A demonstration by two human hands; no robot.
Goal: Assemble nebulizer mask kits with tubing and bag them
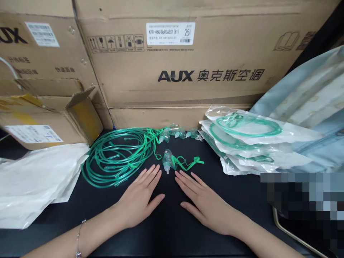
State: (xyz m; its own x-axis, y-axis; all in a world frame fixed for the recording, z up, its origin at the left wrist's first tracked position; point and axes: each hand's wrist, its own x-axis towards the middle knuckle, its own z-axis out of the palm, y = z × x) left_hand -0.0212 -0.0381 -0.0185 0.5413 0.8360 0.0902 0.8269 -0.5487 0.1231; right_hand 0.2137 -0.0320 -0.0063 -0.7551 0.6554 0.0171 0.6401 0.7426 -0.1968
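My left hand (145, 193) lies flat on the black table, fingers stretched forward and holding nothing. Opposite it, my right hand (197, 197) rests palm down, also with nothing in it. Just beyond the fingertips of both sits a clear green oxygen mask (168, 160) with a white connector and a green elastic strap (188, 164) trailing right. Coils of green tubing (92, 161) lie beyond my left hand. More small masks (180, 133) stand in a row at the back, with several green straps (152, 138) bunched at their left.
On the right, sealed packs (242, 143) holding green tubing are piled beside light blue fabric (285, 86). White empty-looking bags (40, 182) lie left, before an opened carton (34, 122). Large cardboard boxes (188, 93) wall off the back. A dark gold-edged object (276, 222), partly pixelated, is at lower right.
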